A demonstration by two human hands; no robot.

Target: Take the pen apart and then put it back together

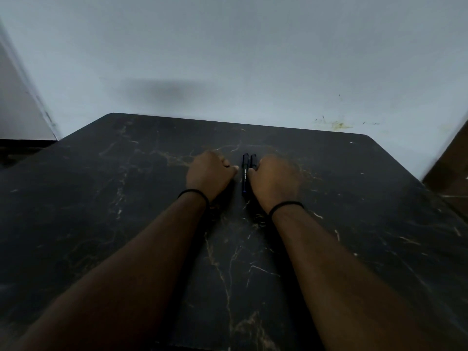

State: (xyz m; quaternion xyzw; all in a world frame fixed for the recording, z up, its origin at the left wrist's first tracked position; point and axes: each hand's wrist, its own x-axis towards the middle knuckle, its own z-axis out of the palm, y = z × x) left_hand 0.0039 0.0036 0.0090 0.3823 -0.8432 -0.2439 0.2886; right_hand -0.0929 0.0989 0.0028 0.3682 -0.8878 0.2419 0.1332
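Note:
Two dark pens lie side by side on the black marble table (126,198), pointing away from me. The left pen (244,173) shows white lettering and a blue end near me. The right pen (253,159) is partly hidden by my right hand (274,183), whose curled fingers touch it. My left hand (210,173) rests on the table just left of the pens, fingers curled, thumb tip pointing at them, a small gap between. Neither hand has lifted a pen. Both wrists wear a black band.
A pale wall (253,59) stands right behind the table's far edge. A brown panel (453,160) rises at the right edge and a dark floor strip (22,145) shows at the left.

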